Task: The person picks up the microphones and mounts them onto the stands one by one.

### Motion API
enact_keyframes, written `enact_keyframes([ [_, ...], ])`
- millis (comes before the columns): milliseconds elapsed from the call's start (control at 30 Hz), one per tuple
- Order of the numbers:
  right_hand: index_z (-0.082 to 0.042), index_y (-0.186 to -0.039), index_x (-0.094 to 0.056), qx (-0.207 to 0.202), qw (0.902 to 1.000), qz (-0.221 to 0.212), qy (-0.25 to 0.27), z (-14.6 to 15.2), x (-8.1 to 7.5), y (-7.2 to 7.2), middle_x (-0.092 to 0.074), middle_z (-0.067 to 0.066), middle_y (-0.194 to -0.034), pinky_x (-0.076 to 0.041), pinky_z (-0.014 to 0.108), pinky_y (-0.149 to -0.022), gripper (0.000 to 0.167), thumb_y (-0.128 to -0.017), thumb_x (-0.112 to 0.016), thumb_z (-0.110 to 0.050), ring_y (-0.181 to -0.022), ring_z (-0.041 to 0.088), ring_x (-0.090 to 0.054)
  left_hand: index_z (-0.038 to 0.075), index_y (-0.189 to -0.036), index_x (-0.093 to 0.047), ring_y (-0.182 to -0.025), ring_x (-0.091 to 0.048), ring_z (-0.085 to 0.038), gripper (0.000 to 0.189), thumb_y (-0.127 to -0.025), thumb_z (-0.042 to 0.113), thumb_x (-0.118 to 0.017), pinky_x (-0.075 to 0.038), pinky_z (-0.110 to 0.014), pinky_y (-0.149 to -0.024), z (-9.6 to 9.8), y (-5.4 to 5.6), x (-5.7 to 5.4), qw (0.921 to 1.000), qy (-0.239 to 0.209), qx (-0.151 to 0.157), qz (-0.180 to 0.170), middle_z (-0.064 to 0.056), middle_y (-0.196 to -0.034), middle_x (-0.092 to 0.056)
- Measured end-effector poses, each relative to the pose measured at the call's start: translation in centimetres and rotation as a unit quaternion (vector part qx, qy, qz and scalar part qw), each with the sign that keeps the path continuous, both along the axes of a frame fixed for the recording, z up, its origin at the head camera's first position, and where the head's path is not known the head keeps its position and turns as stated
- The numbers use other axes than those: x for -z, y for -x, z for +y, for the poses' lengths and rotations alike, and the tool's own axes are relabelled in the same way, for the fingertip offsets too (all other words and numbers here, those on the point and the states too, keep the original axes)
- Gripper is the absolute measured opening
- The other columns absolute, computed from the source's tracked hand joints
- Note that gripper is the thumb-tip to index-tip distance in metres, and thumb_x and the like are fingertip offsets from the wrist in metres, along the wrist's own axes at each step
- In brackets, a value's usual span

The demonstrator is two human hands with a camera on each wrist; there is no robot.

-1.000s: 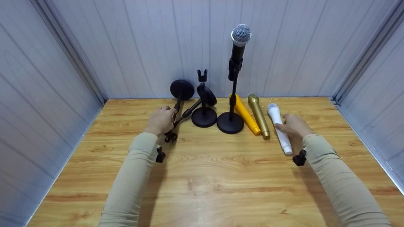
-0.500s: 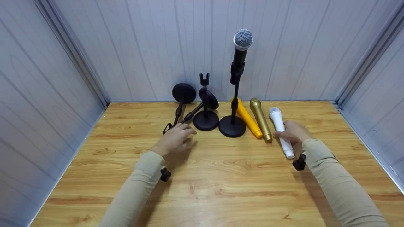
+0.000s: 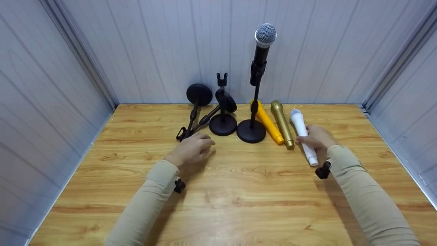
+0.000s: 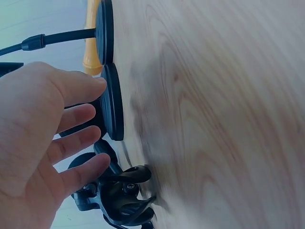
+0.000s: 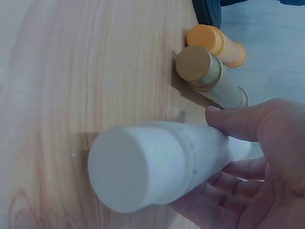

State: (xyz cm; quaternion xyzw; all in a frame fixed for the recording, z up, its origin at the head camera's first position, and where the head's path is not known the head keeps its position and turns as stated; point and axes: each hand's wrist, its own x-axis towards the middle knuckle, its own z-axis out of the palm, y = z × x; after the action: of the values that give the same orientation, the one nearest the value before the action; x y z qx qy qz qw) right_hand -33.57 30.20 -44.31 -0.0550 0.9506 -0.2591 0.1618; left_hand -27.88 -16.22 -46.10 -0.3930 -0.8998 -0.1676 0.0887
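Observation:
My right hand (image 3: 319, 136) grips a white microphone (image 3: 299, 124) lying aslant at the right, thumb on one side and fingers curled under the other. In the right wrist view its blunt white end (image 5: 119, 167) points toward the camera. My left hand (image 3: 191, 150) hovers low over the table, holding nothing, its fingers relaxed and spread. Just beyond it two black microphone stands lie tipped over, a left one (image 3: 193, 114) and a right one (image 3: 206, 119). The left wrist view shows a stand's clip (image 4: 126, 195) below the fingers.
A black stand (image 3: 223, 125) with a bare clip stands upright behind the left hand. Right of it, a taller stand (image 3: 251, 132) carries a black microphone (image 3: 261, 53). Yellow (image 3: 269, 126) and gold (image 3: 282, 126) microphones lie left of the white one. Panel walls (image 3: 164, 51) enclose the wooden table (image 3: 232, 198).
My left hand has come away from the left tipped stand, moving right and nearer to me. My right hand stays at the white microphone, its fingers now closer round it.

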Motion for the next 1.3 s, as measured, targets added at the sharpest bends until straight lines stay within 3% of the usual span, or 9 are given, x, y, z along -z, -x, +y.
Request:
enact_keyframes([
  [233,0.015,-0.146,-0.035,0.013,0.9987,0.019,0.046,-0.1,-0.8,-0.1,-0.059,0.034,-0.115,-0.060,0.043,-0.069,0.070,-0.100,-0.064,-0.029,-0.088,0.036,-0.067,0.004,-0.122,-0.071,-0.112,-0.061,-0.031,0.028,-0.096,0.003,-0.063,-0.051,-0.046,-0.098,0.3,0.0,-0.4,0.9997,0.013,-0.006,-0.021,-0.012,-0.121,-0.066],
  [467,0.010,-0.155,-0.024,0.031,0.9955,0.035,0.083,-0.6,-3.0,-0.5,-0.053,0.037,-0.130,-0.061,0.040,-0.068,0.079,-0.101,-0.063,-0.033,-0.099,0.042,-0.065,0.003,-0.123,-0.071,-0.113,-0.061,-0.031,0.029,-0.096,0.002,-0.061,-0.050,-0.044,-0.100,0.7,-0.1,-0.5,0.9993,0.014,-0.007,-0.033,-0.011,-0.122,-0.066],
  [700,0.009,-0.156,-0.023,0.028,0.9869,0.099,0.124,-1.4,-5.4,-1.3,-0.050,0.034,-0.134,-0.061,0.041,-0.068,0.086,-0.099,-0.065,-0.041,-0.102,0.043,-0.062,0.003,-0.123,-0.071,-0.115,-0.061,-0.030,0.026,-0.098,0.004,-0.063,-0.049,-0.044,-0.101,0.7,-0.4,-0.6,0.9990,0.004,-0.009,-0.045,-0.012,-0.123,-0.066],
  [967,-0.001,-0.158,-0.026,0.026,0.9611,0.163,0.222,-3.2,-6.9,-2.4,-0.051,0.026,-0.134,-0.060,0.033,-0.066,0.085,-0.097,-0.069,-0.040,-0.092,0.029,-0.062,0.005,-0.124,-0.071,-0.111,-0.063,-0.027,0.027,-0.099,0.004,-0.062,-0.052,-0.041,-0.097,0.7,-0.9,-0.5,0.9979,0.003,-0.021,-0.061,-0.009,-0.122,-0.065],
  [1100,-0.001,-0.156,-0.032,0.027,0.9430,0.191,0.271,-4.2,-7.3,-2.9,-0.052,0.022,-0.132,-0.059,0.028,-0.070,0.075,-0.098,-0.070,-0.029,-0.089,0.021,-0.063,0.005,-0.124,-0.071,-0.110,-0.063,-0.026,0.026,-0.099,0.004,-0.061,-0.052,-0.040,-0.096,0.8,-0.9,-0.5,0.9975,0.007,-0.017,-0.068,-0.008,-0.121,-0.065],
  [1300,0.004,-0.150,-0.038,-0.004,0.9203,0.228,0.318,-5.3,-7.2,-3.8,-0.053,0.020,-0.128,-0.055,0.024,-0.083,0.066,-0.097,-0.071,-0.019,-0.098,0.025,-0.063,0.003,-0.118,-0.072,-0.107,-0.064,-0.026,0.023,-0.098,0.001,-0.062,-0.054,-0.039,-0.093,0.8,-0.9,0.0,0.9980,0.009,0.000,-0.063,-0.010,-0.117,-0.066],
])
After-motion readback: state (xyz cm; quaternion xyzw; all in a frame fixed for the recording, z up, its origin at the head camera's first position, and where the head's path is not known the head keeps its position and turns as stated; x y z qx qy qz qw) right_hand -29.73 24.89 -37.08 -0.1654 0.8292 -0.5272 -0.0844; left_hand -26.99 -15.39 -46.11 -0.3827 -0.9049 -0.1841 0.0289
